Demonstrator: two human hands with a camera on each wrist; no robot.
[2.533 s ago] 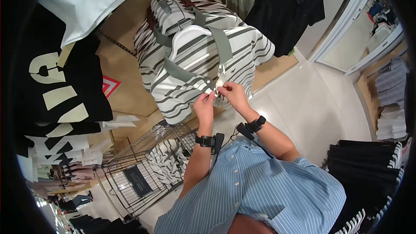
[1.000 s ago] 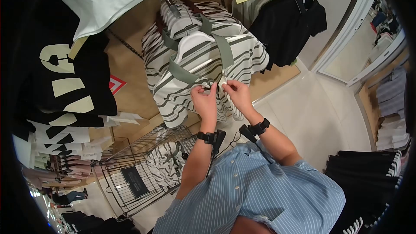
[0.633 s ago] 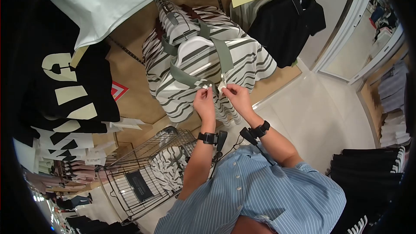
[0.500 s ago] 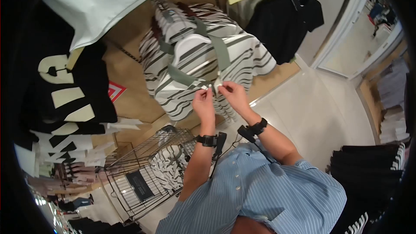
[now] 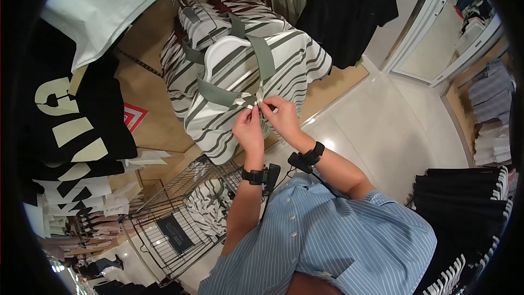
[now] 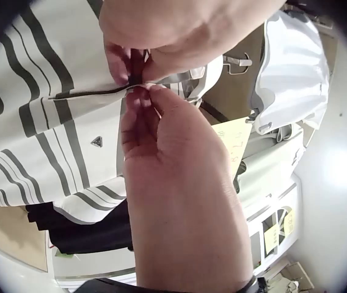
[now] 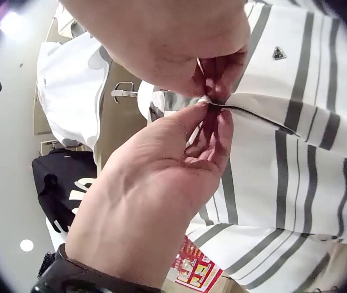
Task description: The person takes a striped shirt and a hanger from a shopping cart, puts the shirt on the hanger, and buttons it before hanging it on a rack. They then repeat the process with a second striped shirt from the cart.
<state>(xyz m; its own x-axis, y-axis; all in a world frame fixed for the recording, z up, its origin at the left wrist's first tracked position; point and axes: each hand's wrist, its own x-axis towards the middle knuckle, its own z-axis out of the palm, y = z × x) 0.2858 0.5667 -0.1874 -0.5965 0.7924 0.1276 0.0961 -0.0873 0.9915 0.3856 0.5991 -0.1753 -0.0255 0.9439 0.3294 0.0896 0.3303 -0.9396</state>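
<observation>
A white polo shirt (image 5: 229, 131) with dark grey-green stripes hangs on a white hanger (image 5: 210, 57). Its grey-green collar (image 5: 216, 96) spreads open at the neck. Just below the collar, my left hand (image 5: 249, 134) pinches one edge of the front placket. The other edge is between the thumb and fingers of my right hand (image 5: 283, 120). In the left wrist view the fingertips of both hands meet at the placket, above a small triangular badge (image 6: 96, 141). Fingers hide most of the pinched cloth in the right wrist view.
More striped shirts (image 5: 245, 5) hang behind on the rail. A wire shopping cart (image 5: 164, 240) holding a crumpled striped garment (image 5: 210, 207) stands at lower left. Black lettered shirts (image 5: 109, 120) are at left, a black polo shirt (image 5: 349, 22) at upper right, black garments (image 5: 458, 202) at lower right.
Both hands stay at the placket, and their fingertips have come closer together than a second ago. The head view has shifted, so the shirt and hands sit further left in it.
</observation>
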